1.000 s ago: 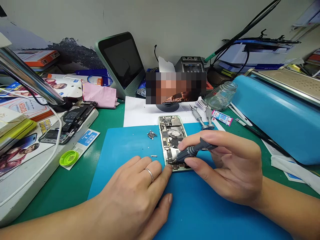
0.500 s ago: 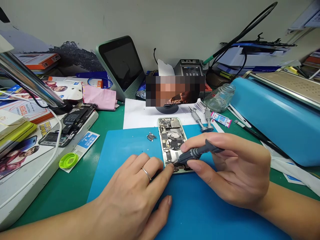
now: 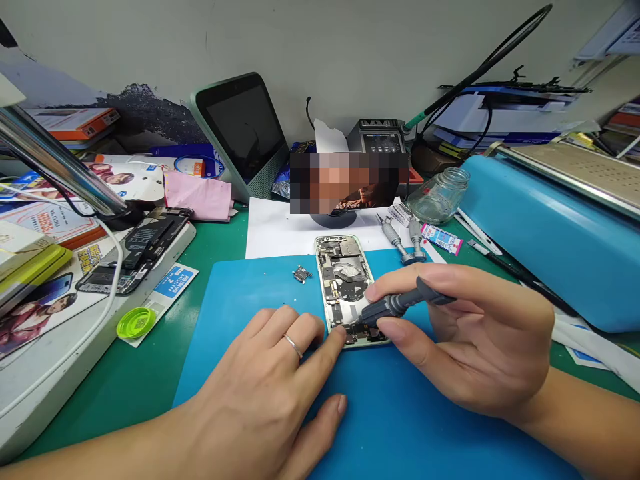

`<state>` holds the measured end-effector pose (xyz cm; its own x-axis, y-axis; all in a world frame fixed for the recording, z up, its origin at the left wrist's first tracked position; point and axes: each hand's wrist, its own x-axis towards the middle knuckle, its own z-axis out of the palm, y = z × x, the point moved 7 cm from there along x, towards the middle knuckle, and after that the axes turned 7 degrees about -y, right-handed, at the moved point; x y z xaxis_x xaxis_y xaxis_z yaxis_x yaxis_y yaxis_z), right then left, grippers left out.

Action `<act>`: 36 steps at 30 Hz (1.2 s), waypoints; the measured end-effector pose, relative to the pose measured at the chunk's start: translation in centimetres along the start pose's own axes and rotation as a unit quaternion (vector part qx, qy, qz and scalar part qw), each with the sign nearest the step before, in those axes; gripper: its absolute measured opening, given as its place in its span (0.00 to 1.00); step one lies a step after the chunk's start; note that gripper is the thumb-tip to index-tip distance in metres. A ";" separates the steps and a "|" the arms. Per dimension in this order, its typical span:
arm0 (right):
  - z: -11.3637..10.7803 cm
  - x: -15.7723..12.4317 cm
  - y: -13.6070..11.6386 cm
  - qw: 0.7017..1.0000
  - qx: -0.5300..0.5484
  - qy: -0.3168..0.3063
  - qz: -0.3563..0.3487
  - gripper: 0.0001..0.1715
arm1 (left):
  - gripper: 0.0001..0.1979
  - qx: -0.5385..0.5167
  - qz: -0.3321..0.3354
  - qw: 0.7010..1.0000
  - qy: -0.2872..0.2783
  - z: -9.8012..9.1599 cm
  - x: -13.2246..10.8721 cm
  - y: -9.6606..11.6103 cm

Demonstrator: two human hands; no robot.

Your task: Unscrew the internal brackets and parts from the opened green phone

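Observation:
An opened phone (image 3: 345, 280) lies on the blue mat (image 3: 240, 293), its inner parts and bare metal showing. My left hand (image 3: 280, 373) rests with its index fingertip on the phone's lower left corner; thumb and fingers are apart, and it holds nothing. In my right hand (image 3: 465, 333) is a dark grey screwdriver (image 3: 395, 307), tilted and pinched between thumb and fingers, its tip end over the phone's lower part. The exact contact of the tip is too small to tell. A small dark camera-like part (image 3: 302, 273) lies left of the phone.
Two grey screwdrivers (image 3: 395, 237) stand behind the phone, near a glass jar (image 3: 440, 193). To the right is a blue case (image 3: 540, 247). Another phone's insides (image 3: 145, 247) and a green cap (image 3: 136, 323) sit at left. A screen device (image 3: 245, 127) stands at the back.
My right hand and the screwdriver have shifted slightly to the right, the tip end moving away from my left index finger. My left hand has barely moved.

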<state>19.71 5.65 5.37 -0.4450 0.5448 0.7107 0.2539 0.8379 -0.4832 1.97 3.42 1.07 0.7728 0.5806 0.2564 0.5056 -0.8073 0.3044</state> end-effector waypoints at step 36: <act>-0.1 -0.5 1.0 0.999 -0.022 0.013 0.023 0.48 | 0.21 0.032 0.013 0.999 -0.011 -1.1 0.6 0.6</act>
<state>20.27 6.24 4.63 -0.4104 0.5827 0.7015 0.3106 0.8126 -0.4932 2.29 3.43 2.42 0.7936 0.5579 0.2428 0.5084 -0.8273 0.2389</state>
